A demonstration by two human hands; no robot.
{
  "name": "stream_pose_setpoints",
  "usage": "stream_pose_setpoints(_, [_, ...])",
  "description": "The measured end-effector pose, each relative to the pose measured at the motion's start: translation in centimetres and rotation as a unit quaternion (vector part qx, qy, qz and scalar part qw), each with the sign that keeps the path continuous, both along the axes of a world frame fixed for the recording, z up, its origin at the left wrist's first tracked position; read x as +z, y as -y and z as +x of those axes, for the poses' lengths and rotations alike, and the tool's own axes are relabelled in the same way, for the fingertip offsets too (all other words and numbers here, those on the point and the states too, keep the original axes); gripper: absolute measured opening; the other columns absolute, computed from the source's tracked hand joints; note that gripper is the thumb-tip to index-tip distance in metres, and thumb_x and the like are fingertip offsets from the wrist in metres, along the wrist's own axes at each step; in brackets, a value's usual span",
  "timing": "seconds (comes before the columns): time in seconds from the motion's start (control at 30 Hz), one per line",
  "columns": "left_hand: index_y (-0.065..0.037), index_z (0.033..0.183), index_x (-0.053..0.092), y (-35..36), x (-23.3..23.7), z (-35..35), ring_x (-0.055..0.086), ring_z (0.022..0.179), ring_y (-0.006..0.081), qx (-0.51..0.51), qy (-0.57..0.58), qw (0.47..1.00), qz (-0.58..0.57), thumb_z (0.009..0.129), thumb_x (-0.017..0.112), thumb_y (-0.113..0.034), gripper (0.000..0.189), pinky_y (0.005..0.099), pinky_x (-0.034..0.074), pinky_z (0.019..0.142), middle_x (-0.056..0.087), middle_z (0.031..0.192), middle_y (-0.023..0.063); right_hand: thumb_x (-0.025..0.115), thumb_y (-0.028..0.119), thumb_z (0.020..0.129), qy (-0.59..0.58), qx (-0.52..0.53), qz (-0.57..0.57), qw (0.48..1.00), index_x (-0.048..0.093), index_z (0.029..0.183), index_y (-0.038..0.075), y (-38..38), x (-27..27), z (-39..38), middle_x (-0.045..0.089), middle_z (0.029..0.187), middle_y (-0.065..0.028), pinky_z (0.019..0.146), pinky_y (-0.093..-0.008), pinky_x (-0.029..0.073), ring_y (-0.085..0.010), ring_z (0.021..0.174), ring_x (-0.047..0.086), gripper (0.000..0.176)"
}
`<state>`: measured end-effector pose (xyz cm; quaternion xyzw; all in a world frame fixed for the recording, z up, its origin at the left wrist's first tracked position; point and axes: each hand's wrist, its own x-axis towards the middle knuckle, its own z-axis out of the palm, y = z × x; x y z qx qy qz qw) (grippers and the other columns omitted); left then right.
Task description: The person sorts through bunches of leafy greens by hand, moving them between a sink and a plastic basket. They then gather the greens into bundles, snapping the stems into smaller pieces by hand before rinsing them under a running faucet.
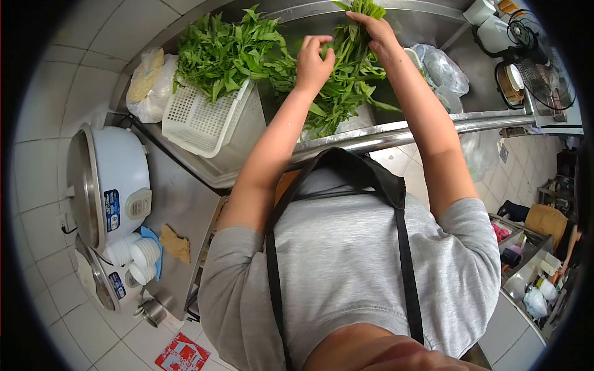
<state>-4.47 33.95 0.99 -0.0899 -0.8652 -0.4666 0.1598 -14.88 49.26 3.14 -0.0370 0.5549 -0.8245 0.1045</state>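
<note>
Steel sink (368,138) beside white basket (201,117): right grip (375,32) holds greens (352,49), left grip (315,63) fairly wide.

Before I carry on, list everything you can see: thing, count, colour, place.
leafy greens: many, green, over basket and sink
basket: one, white, left of sink
sink: one, steel, top
clear bag: at least one, colourless, right in sink
white bag: one, beside basket
cookers: two, pale with steel lids, left
bowls: several, white, by cookers
cloth: one, tan, left counter
pots: count unclear, steel, lower left
card: one, red and white, bottom left
far-right clutter: mixed, too small to tell
apron: one, black, centre
shirt: one, grey, centre
left hand: one, near greens
right hand: one, gripping greens
</note>
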Motion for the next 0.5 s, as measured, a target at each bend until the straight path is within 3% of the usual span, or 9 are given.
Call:
stream_pose_setpoints(0.07, [-0.002, 0.119, 0.041, -0.3, -1.4, -0.3, 0.048, 0.103, 0.0255, -0.014, -0.013, 1.0, -0.022, 0.073, 0.065, -0.024, 0.056, 0.0349, 0.039, 0.089, 0.045, 0.113, 0.014, 0.069, 0.012, 0.071, 0.092, -0.003, -0.034, 0.995, 0.059, 0.09, 0.003, 0.7, -0.4, 0.4, 0.063, 0.079, -0.0067, 0.062, -0.034, 0.052, -0.0179, 0.068, 0.062, 0.023])
stream_pose_setpoints(0.13, [-0.002, 0.125, 0.032, -1.5, -1.9, -0.3, 0.047, 0.105, 0.0283, 0.084, -0.071, 0.982, -0.151, 0.065, 0.073, -0.037, 0.08, 0.0376, 0.036, 0.092, 0.044, 0.118, 0.0164, 0.069, 0.015, 0.072, 0.085, -0.002, -0.042, 0.996, 0.059, 0.092, 0.003, 1.9, -1.1, 1.2, 0.062, 0.081, -0.0086, 0.065, -0.0372, 0.052, -0.0207, 0.07, 0.061, 0.026])
stream_pose_setpoints(0.17, [-0.001, 0.13, 0.024, -1.5, -2.7, -1.3, 0.045, 0.11, 0.0269, 0.063, -0.012, 0.987, -0.147, 0.056, 0.077, -0.045, 0.101, 0.0364, 0.033, 0.096, 0.042, 0.123, 0.0163, 0.069, 0.016, 0.073, 0.101, 0.016, -0.051, 0.993, 0.059, 0.093, 0.003, 2.4, -1.6, 1.4, 0.062, 0.083, -0.0091, 0.068, -0.0379, 0.051, -0.021, 0.072, 0.061, 0.027])
stream_pose_setpoints(0.2, [-0.001, 0.13, 0.024, -1.1, -3.7, -2.4, 0.045, 0.11, 0.0269, 0.065, -0.012, 0.987, -0.146, 0.056, 0.077, -0.045, 0.101, 0.0364, 0.033, 0.096, 0.042, 0.123, 0.0163, 0.069, 0.018, 0.073, 0.12, 0.035, -0.058, 0.99, 0.058, 0.094, 0.003, 2.6, -2.2, 1.6, 0.062, 0.085, -0.0097, 0.07, -0.0387, 0.05, -0.0212, 0.075, 0.06, 0.028])
stream_pose_setpoints(0.23, [-0.002, 0.13, 0.024, -0.2, -4.5, -3.6, 0.043, 0.112, 0.0246, -0.024, 0.075, 0.996, -0.034, 0.057, 0.077, -0.043, 0.099, 0.0347, 0.032, 0.096, 0.041, 0.124, 0.0149, 0.071, 0.015, 0.07, 0.136, 0.059, -0.087, 0.985, 0.058, 0.094, 0.004, 2.8, -2.5, 1.8, 0.061, 0.086, -0.0075, 0.068, -0.0393, 0.049, -0.0202, 0.076, 0.059, 0.03])
stream_pose_setpoints(0.3, [-0.003, 0.13, 0.025, 0.7, -3.5, -4.0, 0.042, 0.113, 0.0197, -0.164, 0.189, 0.957, 0.149, 0.063, 0.076, -0.034, 0.089, 0.0308, 0.033, 0.094, 0.041, 0.125, 0.0108, 0.069, 0.013, 0.073, 0.123, 0.085, -0.123, 0.981, 0.056, 0.097, 0.002, 2.4, -2.4, 2.6, 0.06, 0.088, -0.0078, 0.069, -0.0372, 0.049, -0.0209, 0.077, 0.059, 0.029])
stream_pose_setpoints(0.33, [-0.004, 0.127, 0.032, 1.0, -2.5, -3.2, 0.045, 0.109, 0.0183, -0.191, 0.256, 0.905, 0.28, 0.068, 0.073, -0.028, 0.076, 0.0307, 0.035, 0.092, 0.047, 0.118, 0.0095, 0.068, 0.011, 0.074, 0.118, 0.095, -0.136, 0.979, 0.056, 0.097, 0.002, 2.0, -2.2, 3.1, 0.06, 0.09, -0.0082, 0.07, -0.0363, 0.049, -0.0209, 0.079, 0.059, 0.028])
stream_pose_setpoints(0.43, [-0.001, 0.119, 0.042, 1.4, -2.8, -3.7, 0.051, 0.099, 0.0176, -0.167, 0.272, 0.911, 0.26, 0.066, 0.075, -0.026, 0.067, 0.0303, 0.04, 0.087, 0.053, 0.109, 0.009, 0.066, 0.007, 0.074, 0.081, 0.122, -0.118, 0.982, 0.055, 0.097, 0.001, 1.0, -2.3, 3.8, 0.059, 0.093, -0.0088, 0.071, -0.035, 0.049, -0.0205, 0.083, 0.058, 0.026])
stream_pose_setpoints(0.5, [-0.001, 0.113, 0.047, 0.8, -2.6, -3.7, 0.054, 0.094, 0.0172, -0.146, 0.272, 0.885, 0.347, 0.069, 0.073, -0.023, 0.056, 0.0303, 0.042, 0.083, 0.056, 0.103, 0.0078, 0.065, 0.006, 0.074, 0.047, 0.124, -0.122, 0.984, 0.055, 0.098, 0.0, 0.3, -2.3, 3.7, 0.059, 0.093, -0.0091, 0.071, -0.0345, 0.049, -0.0203, 0.083, 0.058, 0.026])
